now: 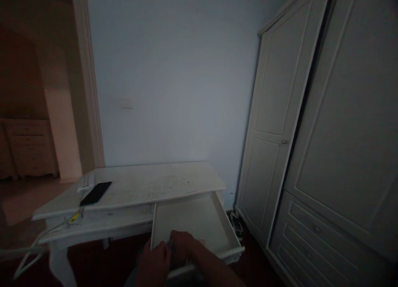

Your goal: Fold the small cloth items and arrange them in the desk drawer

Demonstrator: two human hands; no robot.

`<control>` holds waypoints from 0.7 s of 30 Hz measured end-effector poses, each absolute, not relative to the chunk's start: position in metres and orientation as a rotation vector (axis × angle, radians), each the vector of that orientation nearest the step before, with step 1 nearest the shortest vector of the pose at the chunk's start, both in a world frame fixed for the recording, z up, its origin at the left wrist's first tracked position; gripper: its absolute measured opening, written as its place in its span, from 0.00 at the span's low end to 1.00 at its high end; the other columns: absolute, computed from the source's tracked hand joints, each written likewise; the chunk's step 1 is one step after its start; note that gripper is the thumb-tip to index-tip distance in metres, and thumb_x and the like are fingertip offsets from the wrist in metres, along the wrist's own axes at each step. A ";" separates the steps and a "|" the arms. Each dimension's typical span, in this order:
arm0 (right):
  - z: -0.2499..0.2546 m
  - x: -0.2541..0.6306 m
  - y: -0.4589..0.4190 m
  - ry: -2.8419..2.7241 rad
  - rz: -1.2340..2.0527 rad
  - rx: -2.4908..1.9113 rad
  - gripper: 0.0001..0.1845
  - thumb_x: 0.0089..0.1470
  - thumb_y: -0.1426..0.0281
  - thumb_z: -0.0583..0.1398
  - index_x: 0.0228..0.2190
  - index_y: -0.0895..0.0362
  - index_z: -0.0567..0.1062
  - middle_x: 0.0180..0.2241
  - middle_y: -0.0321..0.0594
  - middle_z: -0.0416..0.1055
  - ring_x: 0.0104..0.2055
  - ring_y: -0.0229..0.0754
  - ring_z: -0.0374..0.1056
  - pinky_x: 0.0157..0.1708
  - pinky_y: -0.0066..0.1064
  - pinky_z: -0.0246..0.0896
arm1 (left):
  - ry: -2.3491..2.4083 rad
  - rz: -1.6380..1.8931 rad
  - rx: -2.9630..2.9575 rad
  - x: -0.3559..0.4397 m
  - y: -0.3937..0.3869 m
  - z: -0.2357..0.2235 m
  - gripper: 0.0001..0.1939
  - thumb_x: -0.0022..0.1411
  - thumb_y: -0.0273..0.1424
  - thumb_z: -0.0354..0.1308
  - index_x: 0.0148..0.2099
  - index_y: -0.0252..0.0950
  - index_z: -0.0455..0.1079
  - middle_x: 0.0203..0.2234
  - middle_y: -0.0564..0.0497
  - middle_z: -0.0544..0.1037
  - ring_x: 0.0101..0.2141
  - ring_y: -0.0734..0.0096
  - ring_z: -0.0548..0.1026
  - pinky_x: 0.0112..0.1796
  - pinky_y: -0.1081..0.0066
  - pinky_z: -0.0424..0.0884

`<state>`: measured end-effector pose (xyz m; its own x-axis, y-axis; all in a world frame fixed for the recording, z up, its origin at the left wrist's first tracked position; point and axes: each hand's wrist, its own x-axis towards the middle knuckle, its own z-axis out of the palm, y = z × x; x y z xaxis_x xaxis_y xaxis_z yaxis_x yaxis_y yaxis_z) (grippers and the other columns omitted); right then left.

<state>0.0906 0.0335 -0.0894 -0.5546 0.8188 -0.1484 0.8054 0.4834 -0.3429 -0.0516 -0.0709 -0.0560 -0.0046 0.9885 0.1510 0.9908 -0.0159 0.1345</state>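
Note:
A white drawer (192,216) is pulled out from the right side of the white table (161,177). Over its front left corner my two hands are close together. My left hand (155,260) has its fingers curled closed. My right hand (183,245) is beside it, also closed, with the forearm reaching across the drawer front. Something greyish shows dimly between the hands, too dark and blurred to name. A small pale reddish patch (201,242) lies by my right wrist inside the drawer.
A black phone (95,193) and a white object (86,182) lie on the table's left end. A white cable (34,247) with a yellow part hangs there. A tall wardrobe (276,100) stands right, shoes (235,224) on the floor beside it. A doorway opens left.

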 end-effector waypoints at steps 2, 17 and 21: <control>-0.096 0.067 0.034 -2.685 0.536 -1.428 0.36 0.39 0.64 0.72 0.51 0.58 0.75 0.47 0.55 0.81 0.45 0.63 0.80 0.39 0.40 0.73 | -2.244 -0.353 -2.189 -0.052 -0.071 -0.057 0.19 0.74 0.32 0.47 0.47 0.40 0.82 0.48 0.43 0.83 0.58 0.53 0.73 0.55 0.60 0.68; -0.084 0.065 0.048 -2.195 0.587 -1.728 0.45 0.31 0.53 0.75 0.52 0.53 0.73 0.52 0.49 0.79 0.53 0.62 0.76 0.47 0.40 0.69 | -2.233 -0.456 -2.181 -0.053 -0.073 -0.058 0.24 0.73 0.33 0.46 0.39 0.41 0.85 0.44 0.43 0.85 0.56 0.52 0.75 0.56 0.60 0.67; -0.074 0.084 0.054 -2.096 0.590 -1.791 0.42 0.31 0.54 0.74 0.50 0.53 0.74 0.50 0.46 0.80 0.53 0.59 0.76 0.46 0.38 0.68 | -2.276 -0.445 -2.188 -0.051 -0.076 -0.054 0.25 0.73 0.36 0.45 0.37 0.41 0.85 0.43 0.43 0.86 0.58 0.52 0.74 0.57 0.60 0.67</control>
